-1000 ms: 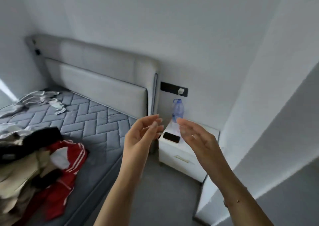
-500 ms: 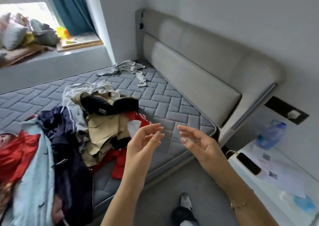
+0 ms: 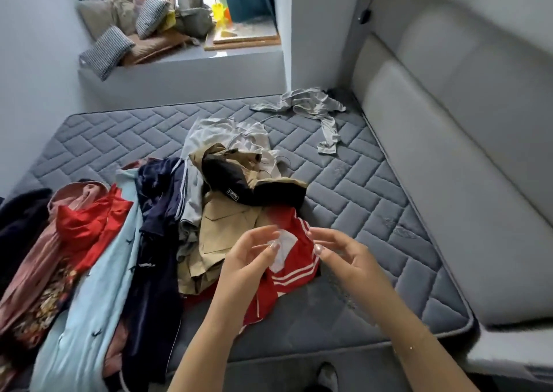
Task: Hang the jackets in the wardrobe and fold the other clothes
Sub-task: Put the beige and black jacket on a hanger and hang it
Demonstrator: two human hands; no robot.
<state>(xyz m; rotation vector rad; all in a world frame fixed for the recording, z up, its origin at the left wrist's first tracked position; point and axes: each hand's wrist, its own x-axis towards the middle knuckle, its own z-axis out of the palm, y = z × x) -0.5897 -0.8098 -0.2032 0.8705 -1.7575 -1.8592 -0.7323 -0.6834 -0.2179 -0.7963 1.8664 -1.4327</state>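
Head view: I see both hands raised over the near edge of the grey quilted mattress (image 3: 374,200), palms facing each other. My left hand (image 3: 248,260) and right hand (image 3: 344,257) have loosely spread fingers and hold nothing. Under them lies the red white-striped jacket (image 3: 287,275), beside the tan jacket (image 3: 227,227) in the clothes pile.

Legible text: none. A small rectangular patch label (image 3: 232,194) with a pale border sits on the black garment (image 3: 257,191) lying atop the clothes pile on the bed (image 3: 374,206); its lettering is too small and blurred to read. The red garment (image 3: 294,260) carries white stripes and a white panel, with no wording discernible.
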